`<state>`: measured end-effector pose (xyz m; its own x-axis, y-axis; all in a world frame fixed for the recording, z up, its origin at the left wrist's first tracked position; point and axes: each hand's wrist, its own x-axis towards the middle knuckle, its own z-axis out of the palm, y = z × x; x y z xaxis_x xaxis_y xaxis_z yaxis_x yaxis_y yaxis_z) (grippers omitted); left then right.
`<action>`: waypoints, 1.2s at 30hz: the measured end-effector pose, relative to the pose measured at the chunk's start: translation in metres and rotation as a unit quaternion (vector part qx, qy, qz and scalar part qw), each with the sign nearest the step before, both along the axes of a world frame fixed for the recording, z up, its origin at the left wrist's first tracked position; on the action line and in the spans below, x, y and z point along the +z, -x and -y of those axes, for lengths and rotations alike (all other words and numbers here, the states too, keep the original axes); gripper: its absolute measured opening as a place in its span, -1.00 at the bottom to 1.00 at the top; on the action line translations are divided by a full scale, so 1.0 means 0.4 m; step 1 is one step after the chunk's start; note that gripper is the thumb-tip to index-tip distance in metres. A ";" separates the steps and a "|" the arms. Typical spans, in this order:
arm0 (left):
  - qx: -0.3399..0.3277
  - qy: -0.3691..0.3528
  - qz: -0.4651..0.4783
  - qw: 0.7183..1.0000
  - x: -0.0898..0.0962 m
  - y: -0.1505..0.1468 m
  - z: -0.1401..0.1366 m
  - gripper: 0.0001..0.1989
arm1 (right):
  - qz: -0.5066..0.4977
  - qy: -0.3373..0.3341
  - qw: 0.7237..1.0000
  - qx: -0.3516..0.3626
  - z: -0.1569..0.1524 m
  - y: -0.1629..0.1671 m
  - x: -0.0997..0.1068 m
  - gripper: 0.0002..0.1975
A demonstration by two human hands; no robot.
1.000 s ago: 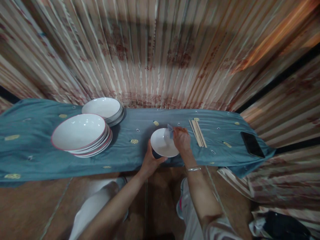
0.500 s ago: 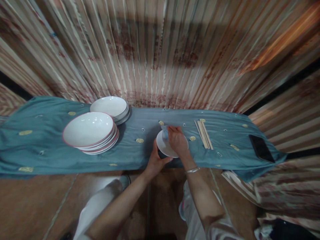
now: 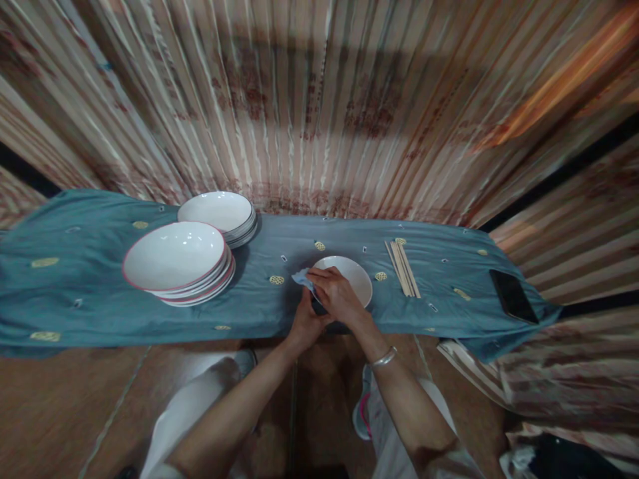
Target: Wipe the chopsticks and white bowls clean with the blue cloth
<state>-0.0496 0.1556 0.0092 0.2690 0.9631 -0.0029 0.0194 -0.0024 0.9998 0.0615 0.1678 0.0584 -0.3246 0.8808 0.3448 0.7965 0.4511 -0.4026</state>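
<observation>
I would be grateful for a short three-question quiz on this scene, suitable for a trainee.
1. Multiple choice: What is the person's right hand holding?
A) a spoon
B) a pale blue cloth
C) a knife

2. Fill in the missing word: The thin sticks lie between the white bowl and the dark ____.

3. True or false: The red-rimmed stack stands nearer to the person than the other stack.

Key:
1. B
2. phone
3. True
</observation>
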 end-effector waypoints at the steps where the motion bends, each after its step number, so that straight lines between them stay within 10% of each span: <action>1: 0.006 -0.005 0.001 1.000 0.000 0.000 0.000 -0.21 | -0.005 0.002 1.000 0.009 0.007 0.000 0.003 -0.64; 8: -0.027 -0.016 0.046 0.998 -0.005 -0.005 -0.006 -0.52 | -0.018 0.033 0.998 0.050 0.051 -0.011 0.024 -0.70; 19: -0.016 -0.016 0.072 0.997 -0.009 0.002 -0.002 0.01 | -0.063 0.094 0.993 0.032 0.137 -0.079 0.054 -0.73; 36: -0.011 -0.045 0.024 0.999 -0.020 0.004 -0.017 0.00 | -0.060 0.036 0.959 -0.276 0.148 -0.265 -0.019 -0.77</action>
<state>-0.0513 0.1625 0.0011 0.2875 0.9529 0.0963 -0.0300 -0.0915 0.9954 0.1675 0.1086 0.0509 0.2350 0.9299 0.2831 0.8524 -0.0572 -0.5197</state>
